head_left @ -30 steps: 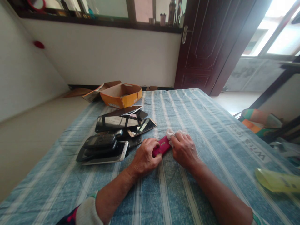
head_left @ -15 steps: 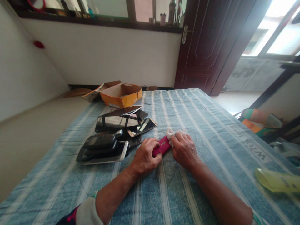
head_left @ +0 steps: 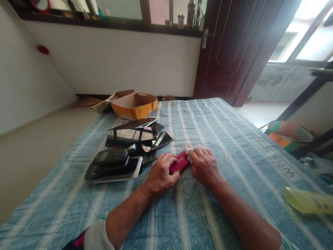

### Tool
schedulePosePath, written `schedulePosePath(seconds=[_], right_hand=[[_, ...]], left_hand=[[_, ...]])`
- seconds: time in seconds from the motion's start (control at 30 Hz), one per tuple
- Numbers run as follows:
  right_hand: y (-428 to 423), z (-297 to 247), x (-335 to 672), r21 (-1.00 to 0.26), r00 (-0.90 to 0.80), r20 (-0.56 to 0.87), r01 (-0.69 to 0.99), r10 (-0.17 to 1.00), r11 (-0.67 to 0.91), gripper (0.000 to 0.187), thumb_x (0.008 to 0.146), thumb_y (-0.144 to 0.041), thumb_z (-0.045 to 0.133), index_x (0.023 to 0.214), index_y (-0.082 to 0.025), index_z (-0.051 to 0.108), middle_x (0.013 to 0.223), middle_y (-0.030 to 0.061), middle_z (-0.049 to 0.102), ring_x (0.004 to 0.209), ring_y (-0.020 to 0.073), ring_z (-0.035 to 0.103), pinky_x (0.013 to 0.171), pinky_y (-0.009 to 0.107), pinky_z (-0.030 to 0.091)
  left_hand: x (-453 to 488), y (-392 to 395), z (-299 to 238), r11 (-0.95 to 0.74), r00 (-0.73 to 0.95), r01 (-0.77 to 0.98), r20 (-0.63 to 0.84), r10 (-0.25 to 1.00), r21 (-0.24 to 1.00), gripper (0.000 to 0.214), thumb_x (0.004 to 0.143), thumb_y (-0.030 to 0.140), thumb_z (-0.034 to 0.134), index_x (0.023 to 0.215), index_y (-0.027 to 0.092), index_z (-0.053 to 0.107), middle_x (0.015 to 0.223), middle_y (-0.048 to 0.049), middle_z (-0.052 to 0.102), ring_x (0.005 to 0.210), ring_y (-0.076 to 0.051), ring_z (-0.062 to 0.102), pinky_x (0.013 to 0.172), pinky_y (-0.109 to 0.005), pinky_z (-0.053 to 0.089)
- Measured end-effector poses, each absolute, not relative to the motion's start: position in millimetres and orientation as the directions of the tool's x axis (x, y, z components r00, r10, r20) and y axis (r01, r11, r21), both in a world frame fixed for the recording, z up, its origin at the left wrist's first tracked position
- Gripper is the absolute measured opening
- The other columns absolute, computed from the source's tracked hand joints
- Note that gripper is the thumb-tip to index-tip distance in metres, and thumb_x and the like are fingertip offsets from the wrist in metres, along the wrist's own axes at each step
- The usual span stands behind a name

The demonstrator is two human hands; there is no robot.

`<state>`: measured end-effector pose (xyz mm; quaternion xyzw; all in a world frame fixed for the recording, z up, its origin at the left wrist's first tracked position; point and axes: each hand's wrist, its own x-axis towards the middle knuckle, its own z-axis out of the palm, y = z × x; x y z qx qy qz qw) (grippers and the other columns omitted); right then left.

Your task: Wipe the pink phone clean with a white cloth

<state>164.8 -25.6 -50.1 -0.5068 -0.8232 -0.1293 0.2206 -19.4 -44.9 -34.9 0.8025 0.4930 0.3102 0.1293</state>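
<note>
A pink mobile phone (head_left: 180, 163) lies at a slant on the striped blue cloth, its small logo facing up. My left hand (head_left: 162, 173) grips its near left end between thumb and fingers. At the far right end, my right hand (head_left: 205, 166) is closed on a crumpled white tissue (head_left: 188, 148), which touches the phone's edge. My right fingers partly cover the tissue. To the left of my hands is a loose pile of phones, among them a black phone (head_left: 110, 157) on top of a white-edged phone (head_left: 136, 168).
Behind the phone pile stands an open orange cardboard box (head_left: 135, 111) with its flap folded out. A translucent yellow plastic item (head_left: 307, 200) rests at the right on the tablecloth (head_left: 234, 146). Beyond the table are a dark red door (head_left: 223, 62) and a window ledge with cups.
</note>
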Motion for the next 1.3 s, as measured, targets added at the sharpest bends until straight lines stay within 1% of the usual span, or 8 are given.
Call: schedulePosePath(seconds=[0.43, 0.7, 0.97, 1.17, 1.3], right_hand=[[-25.1, -50.9, 164.9, -0.011, -0.384, 0.52, 0.89, 0.763, 0.455, 0.011, 0.083, -0.013, 0.053, 0.078, -0.02, 0.061, 0.077, 0.0053, 0.061, 0.073, 0.0209, 0.046, 0.072, 0.035, 0.026], [-25.7, -51.1, 164.7, -0.005, -0.384, 0.516, 0.893, 0.766, 0.451, 0.013, 0.085, -0.015, 0.053, 0.09, -0.018, 0.065, 0.078, 0.0059, 0.062, 0.074, 0.0216, 0.047, 0.073, 0.035, 0.027], [-24.8, -51.0, 165.3, -0.006, -0.394, 0.537, 0.882, 0.746, 0.471, 0.014, 0.087, -0.015, 0.051, 0.088, -0.018, 0.065, 0.077, 0.0059, 0.061, 0.076, 0.0219, 0.047, 0.074, 0.034, 0.028], [-24.8, -52.1, 165.3, -0.001, -0.393, 0.54, 0.884, 0.745, 0.467, 0.013, 0.087, -0.015, 0.052, 0.084, -0.019, 0.064, 0.077, 0.0052, 0.061, 0.074, 0.0213, 0.046, 0.072, 0.034, 0.028], [-25.4, -50.7, 165.1, 0.002, -0.402, 0.548, 0.878, 0.734, 0.479, 0.014, 0.088, -0.015, 0.051, 0.086, -0.018, 0.064, 0.078, 0.006, 0.061, 0.075, 0.0215, 0.046, 0.072, 0.034, 0.028]], left_hand=[[-19.5, -45.7, -32.8, -0.467, 0.314, 0.72, 0.358, 0.879, 0.514, 0.018, 0.068, 0.013, 0.06, 0.085, 0.019, 0.059, 0.1, -0.0074, 0.065, 0.094, -0.023, 0.059, 0.086, -0.038, 0.05], [-19.4, -45.0, -33.8, -0.457, 0.311, 0.728, 0.347, 0.885, 0.512, 0.018, 0.068, 0.013, 0.061, 0.085, 0.018, 0.06, 0.1, -0.0078, 0.065, 0.093, -0.023, 0.058, 0.086, -0.038, 0.05], [-19.0, -44.9, -33.6, -0.462, 0.313, 0.73, 0.355, 0.881, 0.504, 0.018, 0.068, 0.014, 0.06, 0.084, 0.02, 0.059, 0.099, -0.0068, 0.065, 0.093, -0.023, 0.059, 0.085, -0.038, 0.05], [-18.8, -45.2, -34.1, -0.464, 0.312, 0.728, 0.358, 0.88, 0.505, 0.016, 0.068, 0.013, 0.06, 0.083, 0.019, 0.06, 0.099, -0.0073, 0.065, 0.092, -0.023, 0.058, 0.084, -0.038, 0.051], [-19.3, -45.2, -35.0, -0.469, 0.316, 0.728, 0.362, 0.877, 0.499, 0.018, 0.069, 0.013, 0.06, 0.085, 0.02, 0.059, 0.099, -0.0068, 0.065, 0.093, -0.023, 0.058, 0.085, -0.038, 0.051]])
